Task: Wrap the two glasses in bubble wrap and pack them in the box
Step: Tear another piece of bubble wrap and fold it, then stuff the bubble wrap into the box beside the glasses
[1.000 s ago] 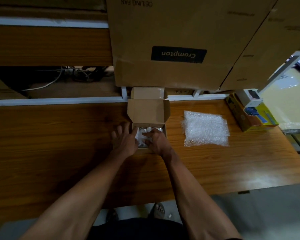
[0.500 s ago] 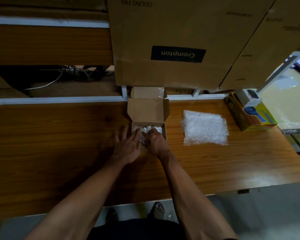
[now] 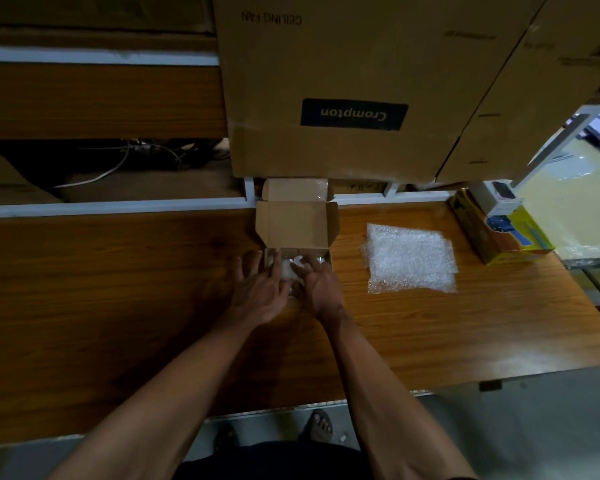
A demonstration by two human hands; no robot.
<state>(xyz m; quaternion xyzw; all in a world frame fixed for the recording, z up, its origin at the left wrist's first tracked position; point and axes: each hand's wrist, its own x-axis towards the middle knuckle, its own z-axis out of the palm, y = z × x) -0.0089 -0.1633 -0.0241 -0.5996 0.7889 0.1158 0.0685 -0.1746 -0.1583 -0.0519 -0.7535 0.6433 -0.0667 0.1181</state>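
A small cardboard box [image 3: 293, 226] stands open on the wooden table [image 3: 118, 289], its lid flap raised towards the back. White bubble-wrapped bundles [image 3: 288, 268] lie inside it; the glasses themselves are hidden by the wrap. My left hand [image 3: 258, 292] lies over the box's left side with straight, spread fingers pressing on the wrap. My right hand [image 3: 317, 284] covers the box's right side, its fingers flat on the bundle. Both hands hide most of the box's inside.
Spare bubble wrap sheets [image 3: 409, 259] lie on the table to the right of the box. A yellow and blue carton [image 3: 499, 233] sits at the far right. Large cardboard cartons [image 3: 354, 91] stand on the shelf behind. The table's front edge is near my feet.
Both hands have slid forward over the box and now press down on the wrapped bundles; the left fingers moved from the box's outer side onto the wrap.
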